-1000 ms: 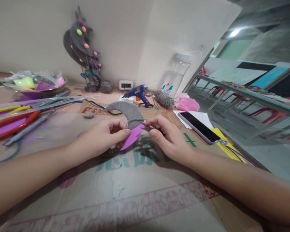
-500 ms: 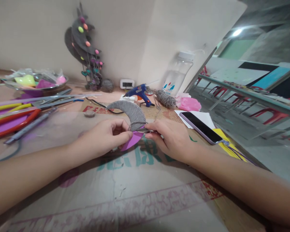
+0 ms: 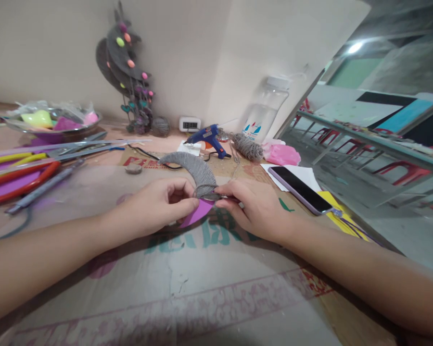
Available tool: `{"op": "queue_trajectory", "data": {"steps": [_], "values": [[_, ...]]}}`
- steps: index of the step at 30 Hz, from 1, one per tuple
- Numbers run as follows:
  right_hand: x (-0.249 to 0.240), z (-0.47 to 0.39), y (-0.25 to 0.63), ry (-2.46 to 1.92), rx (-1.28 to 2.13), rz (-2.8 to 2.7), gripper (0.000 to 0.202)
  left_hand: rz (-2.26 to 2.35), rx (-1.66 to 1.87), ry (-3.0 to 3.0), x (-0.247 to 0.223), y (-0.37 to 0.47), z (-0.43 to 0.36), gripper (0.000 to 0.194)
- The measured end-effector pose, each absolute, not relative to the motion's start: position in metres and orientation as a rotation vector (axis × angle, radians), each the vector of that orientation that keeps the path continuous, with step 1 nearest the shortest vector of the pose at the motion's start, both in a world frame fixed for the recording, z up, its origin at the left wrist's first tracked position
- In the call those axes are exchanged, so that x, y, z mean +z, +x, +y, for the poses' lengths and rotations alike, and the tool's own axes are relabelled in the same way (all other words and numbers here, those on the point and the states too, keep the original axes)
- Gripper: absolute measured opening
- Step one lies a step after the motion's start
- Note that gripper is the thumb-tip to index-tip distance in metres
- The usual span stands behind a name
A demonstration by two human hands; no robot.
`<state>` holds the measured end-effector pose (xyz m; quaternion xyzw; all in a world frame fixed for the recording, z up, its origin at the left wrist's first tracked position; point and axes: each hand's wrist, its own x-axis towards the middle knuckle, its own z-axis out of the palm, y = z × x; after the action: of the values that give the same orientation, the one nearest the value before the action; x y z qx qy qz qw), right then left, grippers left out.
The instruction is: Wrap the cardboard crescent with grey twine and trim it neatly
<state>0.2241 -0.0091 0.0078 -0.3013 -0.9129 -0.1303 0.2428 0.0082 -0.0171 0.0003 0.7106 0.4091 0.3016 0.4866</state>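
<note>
A crescent (image 3: 195, 168) wound in grey yarn lies between my hands, its far tip pointing left. Its near end is bare purple (image 3: 199, 213). My left hand (image 3: 171, 199) pinches the crescent's left edge where the winding stops. On the other side, my right hand (image 3: 245, 204) has thumb and forefinger closed on the grey yarn, beside the crescent's right edge. A loose loop of yarn (image 3: 205, 187) lies across the wound part near the fingertips.
Behind the crescent are a blue glue gun (image 3: 211, 138), a grey yarn ball (image 3: 248, 148), a small clock (image 3: 189, 124) and a bottle (image 3: 261, 110). Scissors (image 3: 39, 185) and a metal bowl (image 3: 52, 137) are at left, a phone (image 3: 299, 190) at right.
The yarn at the crescent's near end has shifted slightly, and the loop lies wider across it. Both hands have barely moved and keep their hold.
</note>
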Motion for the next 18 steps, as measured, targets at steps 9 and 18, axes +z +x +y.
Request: {"op": "queue_trajectory", "data": {"steps": [9, 18], "values": [[0.0068, -0.0093, 0.2248, -0.846, -0.237, -2.509, 0.029, 0.995, 0.718, 1.748, 0.0024, 0.0072, -0.0196, 0.015], [0.0056, -0.008, 0.2263, -0.829, -0.125, -2.51, 0.027, 0.97, 0.704, 1.733, 0.0018, 0.0064, -0.0195, 0.015]]}}
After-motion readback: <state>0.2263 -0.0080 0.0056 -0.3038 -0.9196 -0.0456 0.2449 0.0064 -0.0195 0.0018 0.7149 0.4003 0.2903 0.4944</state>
